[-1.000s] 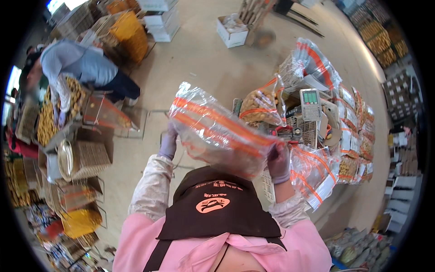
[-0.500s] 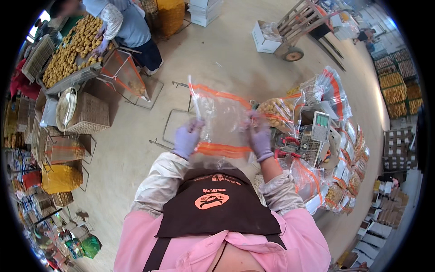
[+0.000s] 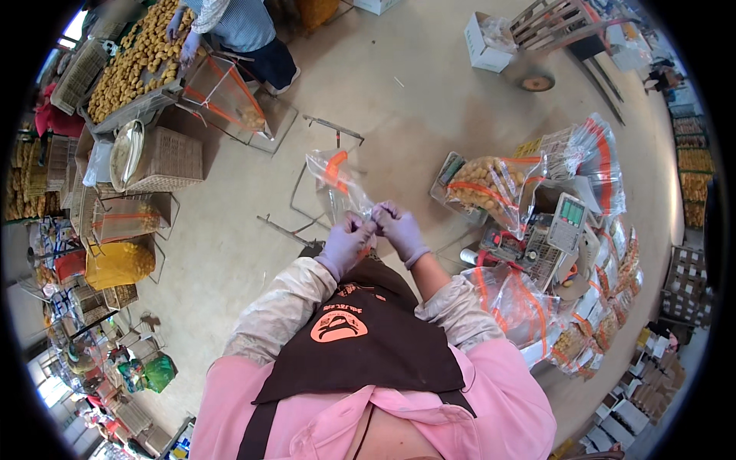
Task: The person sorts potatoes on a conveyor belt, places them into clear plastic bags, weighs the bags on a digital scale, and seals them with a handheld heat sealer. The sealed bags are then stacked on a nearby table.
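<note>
Both my hands, in purple gloves, are close together in front of my apron. Pinched between them is a clear plastic bag (image 3: 334,178) with orange bands, gathered narrow and hanging away from me. My left hand (image 3: 345,245) is closed on its near edge. Right beside it my right hand (image 3: 400,234) also has its fingers closed on the plastic. The bag's edge inside my fingers is hidden. Just beyond the bag stands a thin metal stand (image 3: 299,184) on the floor.
At the right, a filled bag of potato-like produce (image 3: 484,184) sits near a scale display (image 3: 569,221); loose clear bags (image 3: 510,299) and packed bags (image 3: 606,299) lie around. Far left, a co-worker (image 3: 238,31) works at a sorting table (image 3: 142,103). A hand truck (image 3: 548,34) stands far right.
The bag was spread flat between my separated hands; now it is bunched up. My right hand has come left to meet the left one. The view has shifted a little.
</note>
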The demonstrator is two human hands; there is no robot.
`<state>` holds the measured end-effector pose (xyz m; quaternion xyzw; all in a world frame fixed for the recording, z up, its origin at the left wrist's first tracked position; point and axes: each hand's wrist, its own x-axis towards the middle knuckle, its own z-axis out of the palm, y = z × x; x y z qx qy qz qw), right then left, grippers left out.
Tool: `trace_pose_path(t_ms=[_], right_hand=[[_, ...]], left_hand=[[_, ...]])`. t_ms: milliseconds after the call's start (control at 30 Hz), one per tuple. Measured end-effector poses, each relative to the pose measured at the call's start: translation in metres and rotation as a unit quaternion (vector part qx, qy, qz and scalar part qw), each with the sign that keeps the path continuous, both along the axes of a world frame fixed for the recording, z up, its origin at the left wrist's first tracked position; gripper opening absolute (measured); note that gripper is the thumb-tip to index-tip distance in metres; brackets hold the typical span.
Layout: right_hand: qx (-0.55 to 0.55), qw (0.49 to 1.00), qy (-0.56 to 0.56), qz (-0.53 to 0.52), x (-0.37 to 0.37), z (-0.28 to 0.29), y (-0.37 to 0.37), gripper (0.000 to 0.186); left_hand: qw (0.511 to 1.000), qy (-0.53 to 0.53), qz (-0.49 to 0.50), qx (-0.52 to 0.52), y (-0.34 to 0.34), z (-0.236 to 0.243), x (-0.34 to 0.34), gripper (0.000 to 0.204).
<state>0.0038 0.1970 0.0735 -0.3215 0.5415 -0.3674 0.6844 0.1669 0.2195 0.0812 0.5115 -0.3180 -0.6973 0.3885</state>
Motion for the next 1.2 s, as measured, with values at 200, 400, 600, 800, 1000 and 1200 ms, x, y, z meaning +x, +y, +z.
trace_pose_path(t_ms=[200, 400, 600, 800, 1000, 1200], right_hand=[[-0.136, 0.922, 0.358, -0.053, -0.027, -0.007, -0.028, 0.014], [-0.314, 0.789, 0.512, 0.130, -0.011, 0.023, -0.055, 0.016], [-0.319, 0.752, 0.561, 0.134, 0.054, 0.050, -0.061, 0.023], [-0.084, 0.762, 0.641, 0.037, 0.140, 0.008, -0.022, 0.079], [0.047, 0.702, 0.711, 0.005, 0.162, -0.053, 0.004, 0.048], [0.040, 0.747, 0.646, -0.153, 0.090, -0.066, -0.014, 0.022]], left_hand=[[0.977, -0.165, 0.020, 0.131, -0.016, -0.031, 0.053, 0.024], [0.753, -0.570, -0.073, -0.320, -0.070, 0.030, 0.089, 0.087], [0.507, -0.598, -0.443, -0.434, -0.202, 0.048, 0.097, 0.046], [0.607, -0.474, -0.458, -0.444, -0.207, -0.016, 0.133, 0.014], [0.624, -0.476, -0.483, -0.388, -0.210, -0.043, 0.154, 0.021], [0.618, -0.458, -0.486, -0.415, -0.212, -0.068, 0.204, 0.014]])
